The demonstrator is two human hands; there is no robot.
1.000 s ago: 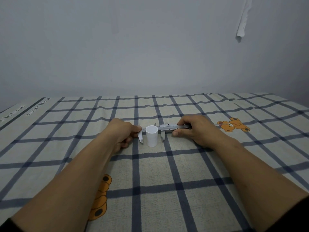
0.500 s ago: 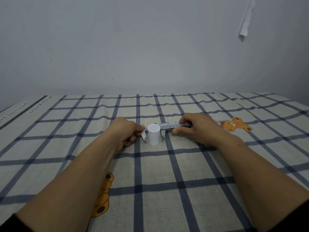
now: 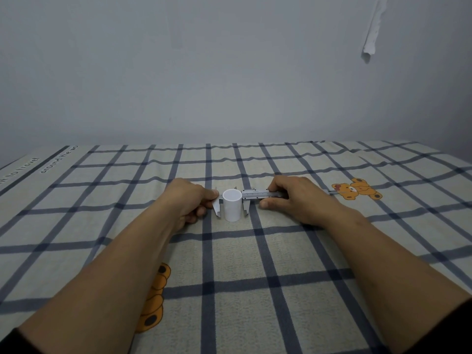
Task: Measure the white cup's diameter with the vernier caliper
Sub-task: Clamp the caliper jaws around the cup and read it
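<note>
Cup (image 3: 232, 206) between caliper (image 3: 255, 194) jaws, left hand (image 3: 189, 198) and right hand (image 3: 293, 198) gripping caliper ends

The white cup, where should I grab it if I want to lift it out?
Probably pinch the white cup at its rim, coming from above. It stands upright on the checked cloth, and the vernier caliper has a jaw on each side of it, with the left hand and right hand holding the tool.

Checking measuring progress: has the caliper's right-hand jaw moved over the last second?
Yes. On the vernier caliper it slid left, closing toward the white cup, which stayed put.
</note>
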